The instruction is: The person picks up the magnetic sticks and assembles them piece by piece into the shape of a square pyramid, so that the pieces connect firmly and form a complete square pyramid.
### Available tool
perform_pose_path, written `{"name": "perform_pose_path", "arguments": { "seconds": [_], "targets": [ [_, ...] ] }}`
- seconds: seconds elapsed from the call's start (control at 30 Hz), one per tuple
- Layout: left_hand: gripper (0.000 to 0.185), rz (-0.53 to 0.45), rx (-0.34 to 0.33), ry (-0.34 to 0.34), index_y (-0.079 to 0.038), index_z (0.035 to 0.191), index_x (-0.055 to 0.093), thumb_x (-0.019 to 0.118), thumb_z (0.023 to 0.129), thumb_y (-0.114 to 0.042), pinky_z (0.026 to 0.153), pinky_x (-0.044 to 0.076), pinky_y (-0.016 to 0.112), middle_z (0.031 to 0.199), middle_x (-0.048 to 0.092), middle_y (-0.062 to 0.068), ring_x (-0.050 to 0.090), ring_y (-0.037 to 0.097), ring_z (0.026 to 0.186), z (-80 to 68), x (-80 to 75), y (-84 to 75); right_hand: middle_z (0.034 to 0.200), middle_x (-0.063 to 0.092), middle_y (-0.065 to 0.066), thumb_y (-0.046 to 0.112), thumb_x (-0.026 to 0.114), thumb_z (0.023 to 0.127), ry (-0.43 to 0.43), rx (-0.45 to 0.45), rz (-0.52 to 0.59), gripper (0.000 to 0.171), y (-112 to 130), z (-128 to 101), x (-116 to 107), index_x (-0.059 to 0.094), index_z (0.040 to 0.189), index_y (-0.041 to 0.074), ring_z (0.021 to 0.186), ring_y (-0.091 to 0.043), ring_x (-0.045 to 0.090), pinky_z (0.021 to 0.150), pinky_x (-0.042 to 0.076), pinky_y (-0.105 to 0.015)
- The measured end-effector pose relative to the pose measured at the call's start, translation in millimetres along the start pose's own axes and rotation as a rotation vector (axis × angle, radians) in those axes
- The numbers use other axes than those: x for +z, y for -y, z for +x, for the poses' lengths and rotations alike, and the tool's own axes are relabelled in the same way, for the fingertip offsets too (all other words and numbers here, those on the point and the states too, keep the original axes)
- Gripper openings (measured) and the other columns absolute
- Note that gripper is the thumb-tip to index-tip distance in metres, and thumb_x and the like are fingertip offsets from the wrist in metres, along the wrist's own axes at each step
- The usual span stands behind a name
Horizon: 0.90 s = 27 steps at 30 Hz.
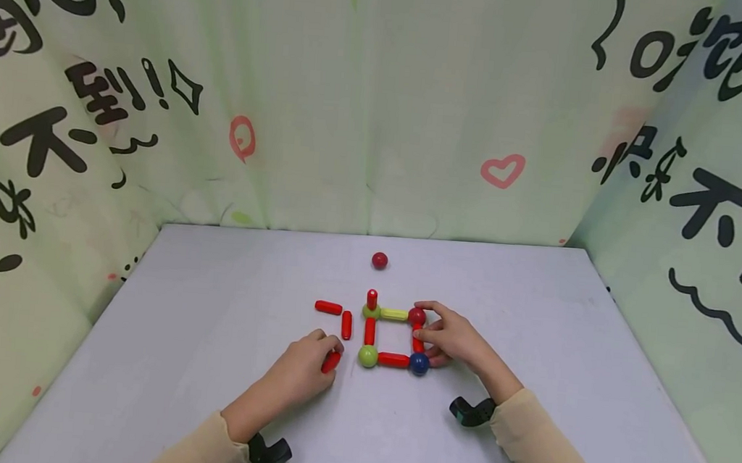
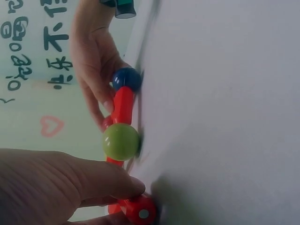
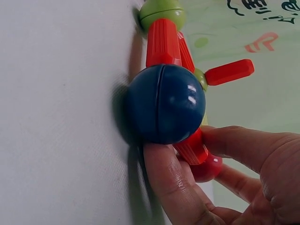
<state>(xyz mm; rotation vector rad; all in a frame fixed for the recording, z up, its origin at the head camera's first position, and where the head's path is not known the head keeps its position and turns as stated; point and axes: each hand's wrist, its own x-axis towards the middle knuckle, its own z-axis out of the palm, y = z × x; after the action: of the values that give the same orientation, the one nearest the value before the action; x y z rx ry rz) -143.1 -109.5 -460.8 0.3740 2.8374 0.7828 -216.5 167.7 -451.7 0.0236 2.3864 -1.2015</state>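
The left hand (image 1: 303,370) pinches a loose red rod (image 1: 331,362) between thumb and fingers, while the right hand (image 1: 458,337), thumb and fingers curled, grips the side rod (image 1: 418,346) joining a dark red ball (image 1: 416,316) to a blue ball (image 1: 419,364); these form one side of a square, with a near green ball (image 1: 368,356) and a far green ball (image 1: 367,312) opposite, an upright red rod (image 1: 372,301) on the latter; beyond sits a separate red ball (image 1: 379,260)
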Motion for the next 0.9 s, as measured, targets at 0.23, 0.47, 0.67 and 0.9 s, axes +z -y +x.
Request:
{"name": "perform_pose_path", "arguments": {
  "seconds": [0.23, 0.47, 0.67, 0.9],
  "targets": [
    [0.034, -0.045, 0.018, -0.044, -0.013, 0.118, 0.067, 0.080, 0.087, -0.009, 0.077, 0.060, 0.031, 0.107, 0.063, 0.005, 0.060, 0.015, 0.086, 1.2, -0.4, 3.1, 0.117, 0.063, -0.018, 0.016, 0.069, 0.099, 0.002, -0.003, 0.002, 0.060, 0.9, 0.6, 0.0, 0.044, 0.153, 0.019, 0.072, -0.021, 0.069, 0.061, 0.061, -0.033],
    [0.035, -0.087, 0.069, -0.115, -0.015, 0.119, 0.063, 0.079, 0.089, -0.007, 0.072, 0.057, 0.025, 0.106, 0.063, 0.004, 0.058, 0.013, 0.083, 3.4, 0.8, -0.7, 0.116, 0.063, -0.018, 0.016, 0.068, 0.099, 0.004, -0.013, -0.002, 0.059, -0.9, 2.5, -0.1, 0.044, 0.153, 0.019, 0.073, -0.021, 0.068, 0.061, 0.061, -0.033],
    [0.037, -0.145, 0.122, -0.186, -0.013, 0.119, 0.059, 0.079, 0.089, -0.004, 0.077, 0.059, 0.026, 0.112, 0.064, 0.004, 0.064, 0.014, 0.089, 5.9, -1.2, -9.4, 0.117, 0.063, -0.018, 0.016, 0.068, 0.099, 0.007, -0.010, -0.007, 0.060, -1.2, 2.8, 0.1, 0.044, 0.153, 0.019, 0.073, -0.021, 0.069, 0.061, 0.061, -0.033],
    [0.034, -0.188, 0.182, -0.258, -0.013, 0.115, 0.056, 0.077, 0.090, -0.002, 0.079, 0.059, 0.022, 0.104, 0.061, 0.000, 0.064, 0.014, 0.094, 11.8, -1.7, -18.6, 0.117, 0.063, -0.017, 0.016, 0.069, 0.099, 0.006, -0.003, -0.015, 0.060, -0.5, 1.2, -0.6, 0.044, 0.154, 0.020, 0.072, -0.021, 0.069, 0.061, 0.061, -0.033]
  ]
}}
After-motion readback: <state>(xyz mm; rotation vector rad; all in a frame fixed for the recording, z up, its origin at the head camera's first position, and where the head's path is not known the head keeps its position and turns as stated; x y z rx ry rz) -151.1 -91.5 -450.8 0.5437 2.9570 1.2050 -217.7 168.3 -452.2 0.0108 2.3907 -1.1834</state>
